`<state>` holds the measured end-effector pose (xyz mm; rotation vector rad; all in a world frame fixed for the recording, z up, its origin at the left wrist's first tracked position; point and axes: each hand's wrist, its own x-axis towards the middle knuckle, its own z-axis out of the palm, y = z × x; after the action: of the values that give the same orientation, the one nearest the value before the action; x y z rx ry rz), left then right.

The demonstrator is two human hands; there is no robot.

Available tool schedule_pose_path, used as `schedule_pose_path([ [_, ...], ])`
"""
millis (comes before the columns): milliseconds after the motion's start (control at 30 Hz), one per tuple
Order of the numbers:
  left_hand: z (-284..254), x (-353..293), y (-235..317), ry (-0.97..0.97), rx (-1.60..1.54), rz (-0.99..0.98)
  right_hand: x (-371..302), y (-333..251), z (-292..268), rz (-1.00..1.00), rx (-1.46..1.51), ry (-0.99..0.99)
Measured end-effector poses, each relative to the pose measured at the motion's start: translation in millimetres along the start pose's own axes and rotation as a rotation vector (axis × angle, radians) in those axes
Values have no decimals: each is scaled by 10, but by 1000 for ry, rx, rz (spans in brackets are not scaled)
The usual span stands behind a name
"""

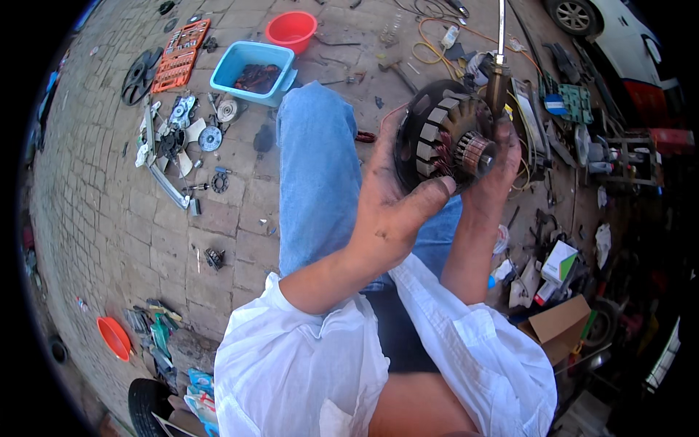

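Observation:
My left hand (400, 207) is wrapped round the near left side of a motor armature (428, 138), its thumb lying along the lower edge. The armature has dark metal segments, reddish copper windings and a ribbed copper commutator (475, 154) facing right. A black round rim shows behind its left side. Closed round the handle of a screwdriver (496, 87), my right hand (504, 156) is beside the commutator. The screwdriver's metal shaft points upward, away from me. Most right fingers are hidden behind the armature, so I cannot tell whether they touch it.
Beyond my left knee stand a blue tub (251, 54) with dark parts and a red basin (291, 30). An orange socket set (178, 58) and loose motor parts (178, 138) lie left on the paving. A hammer (399, 73) lies ahead; a cardboard box (557, 328) sits right.

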<state>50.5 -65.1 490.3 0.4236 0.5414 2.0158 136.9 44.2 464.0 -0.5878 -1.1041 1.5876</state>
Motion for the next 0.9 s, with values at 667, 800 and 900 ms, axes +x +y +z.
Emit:
schedule_pose_path([
  [667,11,-28,-34,-43,125,43,-54,-147,50,-155,-143,-11],
  [800,6,-68,-41,-21,134,61,-67,-103,32,-150,-109,-26],
  [900,3,-52,-55,-32,144,74,-74,-94,19,-145,-91,-13],
])
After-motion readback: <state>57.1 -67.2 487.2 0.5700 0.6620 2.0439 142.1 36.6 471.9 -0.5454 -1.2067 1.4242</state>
